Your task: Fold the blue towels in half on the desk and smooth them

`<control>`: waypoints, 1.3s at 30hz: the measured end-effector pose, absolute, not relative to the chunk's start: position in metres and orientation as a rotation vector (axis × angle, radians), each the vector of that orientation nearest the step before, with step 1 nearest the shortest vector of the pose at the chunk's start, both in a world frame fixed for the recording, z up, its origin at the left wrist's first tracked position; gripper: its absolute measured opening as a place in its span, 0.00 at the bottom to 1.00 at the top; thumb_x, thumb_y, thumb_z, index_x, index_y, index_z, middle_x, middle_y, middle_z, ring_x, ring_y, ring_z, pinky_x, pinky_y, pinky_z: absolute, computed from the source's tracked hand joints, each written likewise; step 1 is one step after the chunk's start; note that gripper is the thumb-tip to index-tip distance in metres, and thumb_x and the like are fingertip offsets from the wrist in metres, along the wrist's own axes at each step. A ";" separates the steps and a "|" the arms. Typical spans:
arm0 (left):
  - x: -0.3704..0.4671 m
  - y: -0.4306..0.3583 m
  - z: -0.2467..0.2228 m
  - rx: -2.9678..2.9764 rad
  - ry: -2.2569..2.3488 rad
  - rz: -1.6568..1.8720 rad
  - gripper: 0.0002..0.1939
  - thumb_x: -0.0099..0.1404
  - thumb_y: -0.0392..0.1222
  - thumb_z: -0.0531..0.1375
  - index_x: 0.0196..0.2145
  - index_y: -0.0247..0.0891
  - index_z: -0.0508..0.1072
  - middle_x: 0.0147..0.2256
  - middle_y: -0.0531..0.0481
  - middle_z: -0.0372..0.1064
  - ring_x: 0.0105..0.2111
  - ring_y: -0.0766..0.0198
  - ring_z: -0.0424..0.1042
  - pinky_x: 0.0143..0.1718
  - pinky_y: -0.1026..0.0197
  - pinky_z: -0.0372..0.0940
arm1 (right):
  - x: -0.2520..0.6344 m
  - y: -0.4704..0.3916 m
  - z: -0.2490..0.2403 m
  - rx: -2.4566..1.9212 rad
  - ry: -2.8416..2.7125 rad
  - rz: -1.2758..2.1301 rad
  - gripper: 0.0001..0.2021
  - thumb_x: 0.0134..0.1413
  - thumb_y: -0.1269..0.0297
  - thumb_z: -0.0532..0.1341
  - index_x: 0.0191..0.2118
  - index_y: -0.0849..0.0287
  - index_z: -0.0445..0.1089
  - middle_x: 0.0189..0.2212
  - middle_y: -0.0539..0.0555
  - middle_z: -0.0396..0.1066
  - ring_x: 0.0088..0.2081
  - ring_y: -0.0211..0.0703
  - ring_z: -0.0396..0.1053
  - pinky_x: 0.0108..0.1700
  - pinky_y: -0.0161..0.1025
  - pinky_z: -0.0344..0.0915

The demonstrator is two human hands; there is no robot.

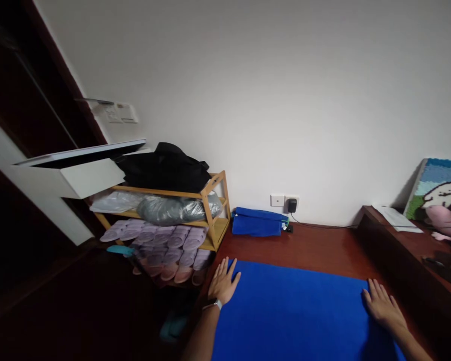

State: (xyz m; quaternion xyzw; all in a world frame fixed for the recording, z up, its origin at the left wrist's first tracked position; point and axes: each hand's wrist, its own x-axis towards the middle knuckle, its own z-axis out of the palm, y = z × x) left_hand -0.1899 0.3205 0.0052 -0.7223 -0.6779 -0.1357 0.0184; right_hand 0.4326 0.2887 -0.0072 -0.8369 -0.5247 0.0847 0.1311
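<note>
A blue cloth [296, 311] lies spread flat on the reddish-brown wooden surface [323, 248]. My left hand [223, 282], with a watch on its wrist, rests palm down on the cloth's far left corner, fingers spread. At the far right corner my right hand [384, 301] lies flat, its fingers stretched out over the edge. Neither hand holds anything. Beyond the cloth, against the wall, sits a folded blue cloth [257, 223]. The near edge of the spread cloth is out of view.
On the left stands a wooden rack [212, 213] with a black bag [167, 168], plastic-wrapped items and several purple slippers [161, 235]. A black plug [292, 204] with a cable is in the wall socket. A raised ledge [394, 250] on the right bears papers and a pink toy.
</note>
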 end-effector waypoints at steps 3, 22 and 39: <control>-0.189 0.321 0.002 -2.229 -2.118 -0.435 0.36 0.74 0.63 0.44 0.72 0.42 0.55 0.73 0.41 0.48 0.72 0.49 0.47 0.69 0.44 0.49 | 0.377 0.300 0.019 -2.355 -1.487 0.164 0.41 0.53 0.44 0.40 0.71 0.49 0.55 0.68 0.61 0.60 0.71 0.61 0.49 0.71 0.63 0.44; -0.191 0.322 0.004 -2.225 -2.093 -0.425 0.35 0.75 0.61 0.46 0.71 0.41 0.56 0.72 0.40 0.48 0.72 0.50 0.49 0.70 0.44 0.50 | 0.180 0.303 0.028 -1.857 -2.126 0.328 0.33 0.66 0.47 0.42 0.71 0.53 0.55 0.71 0.52 0.53 0.72 0.53 0.47 0.72 0.56 0.45; -0.202 0.338 -0.003 -2.267 -2.091 -0.380 0.35 0.74 0.61 0.47 0.71 0.42 0.57 0.72 0.41 0.50 0.71 0.49 0.51 0.69 0.43 0.52 | 0.435 0.292 -0.009 -2.457 -1.676 0.235 0.42 0.62 0.47 0.35 0.73 0.71 0.46 0.74 0.61 0.44 0.74 0.52 0.41 0.73 0.53 0.41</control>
